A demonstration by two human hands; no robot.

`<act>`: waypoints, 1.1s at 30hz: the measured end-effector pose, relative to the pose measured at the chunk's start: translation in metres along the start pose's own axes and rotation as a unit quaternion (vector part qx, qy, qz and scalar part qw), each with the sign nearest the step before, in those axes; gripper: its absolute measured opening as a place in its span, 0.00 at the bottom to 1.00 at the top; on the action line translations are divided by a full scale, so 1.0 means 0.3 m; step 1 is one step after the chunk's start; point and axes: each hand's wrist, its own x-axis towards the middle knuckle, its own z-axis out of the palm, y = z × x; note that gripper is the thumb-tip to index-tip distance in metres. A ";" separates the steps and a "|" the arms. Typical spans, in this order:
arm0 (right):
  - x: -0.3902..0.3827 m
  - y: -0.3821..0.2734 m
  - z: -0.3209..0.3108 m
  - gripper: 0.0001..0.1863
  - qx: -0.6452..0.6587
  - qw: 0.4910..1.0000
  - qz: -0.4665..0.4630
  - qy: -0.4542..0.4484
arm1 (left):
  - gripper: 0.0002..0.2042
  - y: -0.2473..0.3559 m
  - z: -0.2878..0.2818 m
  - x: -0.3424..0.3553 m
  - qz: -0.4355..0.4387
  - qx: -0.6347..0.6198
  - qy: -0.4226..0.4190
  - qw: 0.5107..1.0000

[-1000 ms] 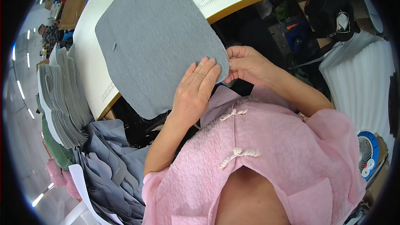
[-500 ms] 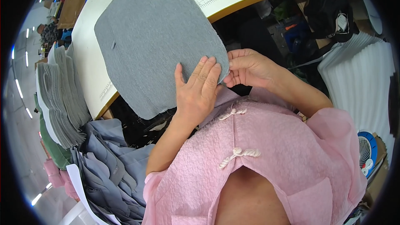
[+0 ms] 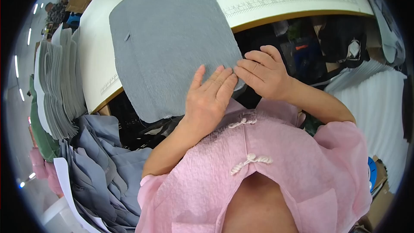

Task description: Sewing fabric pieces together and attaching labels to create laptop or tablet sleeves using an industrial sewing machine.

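Above centre, pressing grey round-cornered cloth panel (image 3: 172, 34), likely limp, best edge-held, under splayed left hand (image 3: 208, 97); cannot tell grip of right hand (image 3: 268, 74).

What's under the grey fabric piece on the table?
The white table shows around the upper part of the grey fabric piece; its lower part overhangs the table's edge, under the left hand. Anything else the fabric covers is hidden.
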 end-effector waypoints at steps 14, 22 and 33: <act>0.077 -0.002 0.025 0.10 0.122 0.991 0.045 -0.030 | 0.39 -0.342 0.005 0.343 -0.185 0.097 -0.152 0.966; 0.175 0.140 0.103 0.11 0.127 0.990 0.066 -0.017 | 0.40 -0.517 0.039 0.462 -0.182 0.053 -0.144 0.971; 0.207 0.196 0.134 0.07 0.150 0.974 0.172 -0.009 | 0.30 -0.293 -0.131 0.221 -0.041 -0.026 -0.155 0.987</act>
